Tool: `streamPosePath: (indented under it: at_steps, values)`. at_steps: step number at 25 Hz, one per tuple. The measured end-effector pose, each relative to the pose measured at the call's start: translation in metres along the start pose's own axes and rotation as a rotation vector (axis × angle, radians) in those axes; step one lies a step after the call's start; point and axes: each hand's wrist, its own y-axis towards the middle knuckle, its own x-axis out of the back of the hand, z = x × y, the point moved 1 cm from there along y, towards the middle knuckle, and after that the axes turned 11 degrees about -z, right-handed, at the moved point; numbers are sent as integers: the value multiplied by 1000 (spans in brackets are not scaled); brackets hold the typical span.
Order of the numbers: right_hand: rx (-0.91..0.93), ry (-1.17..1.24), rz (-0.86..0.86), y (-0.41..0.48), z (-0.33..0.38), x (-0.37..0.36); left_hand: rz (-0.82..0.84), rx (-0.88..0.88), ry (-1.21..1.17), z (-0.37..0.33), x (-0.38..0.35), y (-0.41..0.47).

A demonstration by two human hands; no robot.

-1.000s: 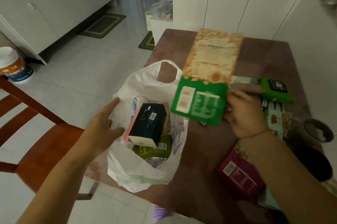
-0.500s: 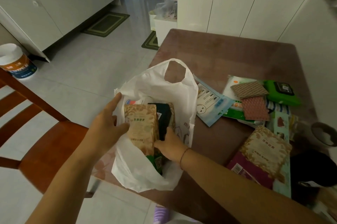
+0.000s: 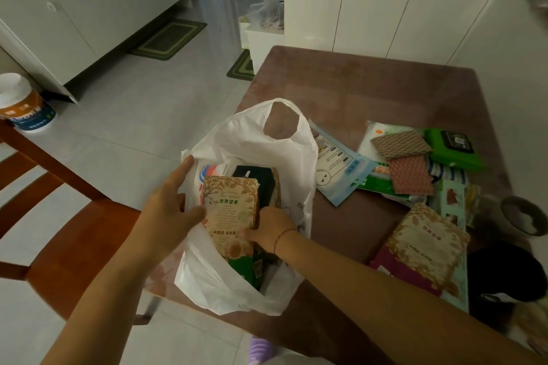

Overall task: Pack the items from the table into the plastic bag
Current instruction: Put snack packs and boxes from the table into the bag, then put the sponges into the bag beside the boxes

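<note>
Right hand [image 3: 268, 228] fingers closed on the tan nut pouch [image 3: 229, 213] — long axis upright, half inside the plastic bag [image 3: 255, 145] — left hand [image 3: 170, 201], fingers spread, holds the bag's rim beside it; remaining packets lie right of the bag.

I see a white plastic bag [image 3: 255, 139] holding a tan, leaf-patterned pouch [image 3: 229, 210]; right of the bag, a green wipes pack [image 3: 453, 154].

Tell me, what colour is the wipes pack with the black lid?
Bright green; the wipes pack shows best in the head view.
</note>
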Motion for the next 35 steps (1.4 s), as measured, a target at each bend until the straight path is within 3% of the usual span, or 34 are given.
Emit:
streamPosePath:
  at_steps: [2,5,7,8,11,18,23,27,30,32,33,35]
  values:
    - [98,153,-156,-4,-6,19,11,4,9,0,-2,1]
    - [186,394,-704,-6,-51,82,19,16,17,3,-2,4]
    - [71,253,-984,5,-109,130,34,35,19,6,-5,7]
    - [-45,57,-962,16,-139,150,48,39,21,7,-6,8]
    - [-226,-459,-616,55,-209,188,65,38,62,7,-12,12]
    - [-316,-613,-415,106,-250,193,35,62,131,4,-21,10]
    - [-466,-612,-547,95,-268,197,66,5,117,-13,-38,9]
    - [-359,-540,-639,109,-211,201,3,40,112,-9,-17,1]
    - [-303,-388,-869,84,-186,224,10,36,95,-15,-20,0]
    - [-98,-2,-1041,59,-140,230,12,26,87,-16,-22,-1]
    - [4,286,-1043,43,-111,223,12,31,75,-15,-21,-1]
    - [114,694,-879,10,-59,190,6,31,61,-14,-19,0]
